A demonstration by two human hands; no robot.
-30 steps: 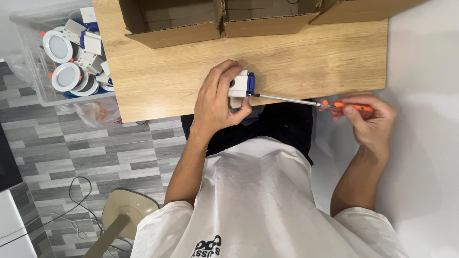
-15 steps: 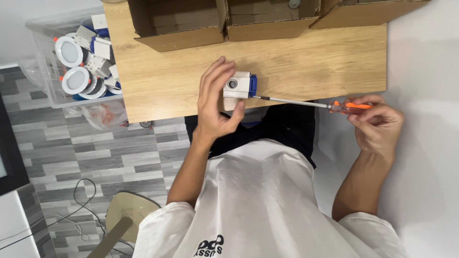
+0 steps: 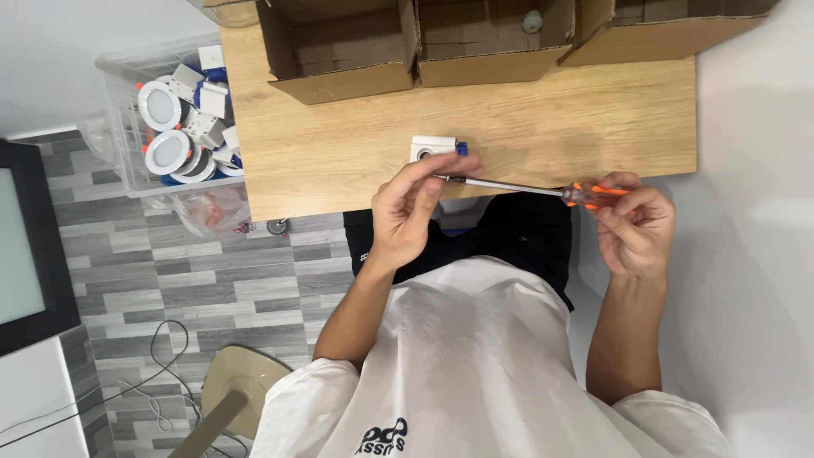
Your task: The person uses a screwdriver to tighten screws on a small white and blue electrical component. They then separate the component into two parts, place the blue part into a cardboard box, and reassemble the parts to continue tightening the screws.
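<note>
- Broadly, the wooden surface [image 3: 339,161] carries everything, its near edge against the seated person so both hands work right above the lap.
- Three open cardboard boxes [image 3: 339,51] line the far edge, out of the working area yet reachable.
- Left of the surface, a clear plastic bin [image 3: 119,110] holds round white lamp parts, close by for picking.
- The screwdriver [image 3: 526,188] lies level across the near edge, its tip toward the small white box-shaped part [image 3: 432,147] resting on the surface.
- The right hand [image 3: 636,225] is closed round the orange handle, ready to turn.
- The left hand [image 3: 411,208] pinches the shaft near the tip, seemingly to steady it; the white part sits untouched just beyond its fingertips.
</note>
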